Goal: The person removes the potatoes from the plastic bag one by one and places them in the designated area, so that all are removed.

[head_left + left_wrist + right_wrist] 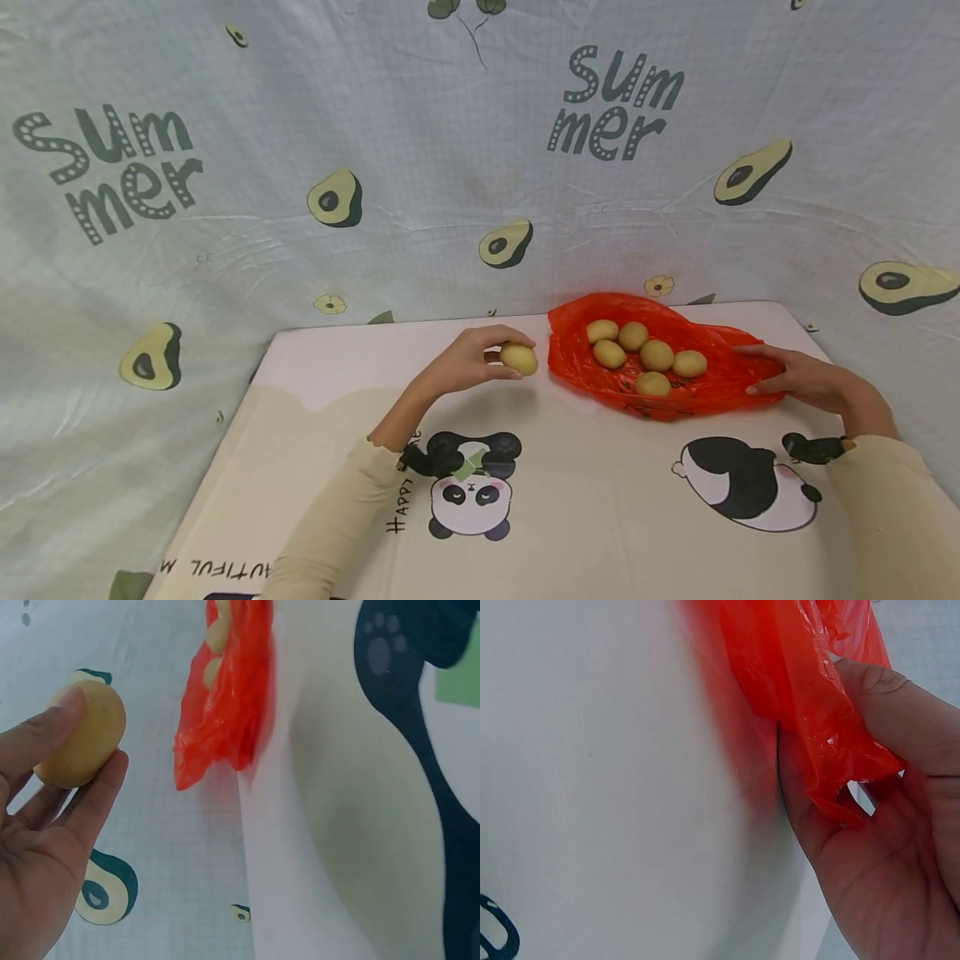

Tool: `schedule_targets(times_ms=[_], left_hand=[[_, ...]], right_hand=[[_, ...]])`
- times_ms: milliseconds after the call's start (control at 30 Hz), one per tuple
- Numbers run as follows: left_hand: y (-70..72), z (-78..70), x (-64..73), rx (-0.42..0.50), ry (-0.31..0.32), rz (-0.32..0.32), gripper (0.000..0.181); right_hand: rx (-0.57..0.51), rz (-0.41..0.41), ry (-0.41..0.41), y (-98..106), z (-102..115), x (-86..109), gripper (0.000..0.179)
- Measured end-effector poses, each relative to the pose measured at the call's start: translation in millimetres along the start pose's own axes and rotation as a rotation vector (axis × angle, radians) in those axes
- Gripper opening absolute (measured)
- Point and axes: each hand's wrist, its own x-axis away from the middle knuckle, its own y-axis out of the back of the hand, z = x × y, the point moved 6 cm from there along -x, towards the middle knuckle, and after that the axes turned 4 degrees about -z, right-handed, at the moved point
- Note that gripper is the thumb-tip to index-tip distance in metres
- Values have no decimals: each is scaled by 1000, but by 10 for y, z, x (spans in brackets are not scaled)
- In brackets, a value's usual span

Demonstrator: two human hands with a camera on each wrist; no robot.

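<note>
My left hand [476, 360] pinches a yellow-brown potato [519, 358] between thumb and fingers, left of a red plastic bag [577, 371]. In the left wrist view the same potato [94, 735] shows its smooth, rounded side. The bag lies spread at the back right of the table, with several more potatoes [657, 356] sitting in its open middle. At the bag's right end my right hand [813, 379] grips the crumpled plastic. Up close in the right wrist view, the thumb lies over the red plastic [810, 712] and fingers lie behind it.
The pale table [585, 500] has printed pandas and lettering on its cover. Behind it hangs a light green curtain [420, 125] with avocado and "summer" prints, near the table's back edge. Black straps [813, 448] circle both wrists.
</note>
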Motion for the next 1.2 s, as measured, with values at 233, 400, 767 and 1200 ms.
schedule_targets(times_ms=[233,400,767,1200], left_hand=[[89,144,137,-9,43,-43,43],[158,184,247,0,50,-77,44],[375,320,496,-1,76,-149,45],[655,487,728,-35,141,-261,46]], right_hand=[[17,-2,10,10,-33,-8,84],[37,-4,6,16,-43,1,84],[41,4,0,10,-19,7,84],[31,-6,9,-2,-15,-6,84]])
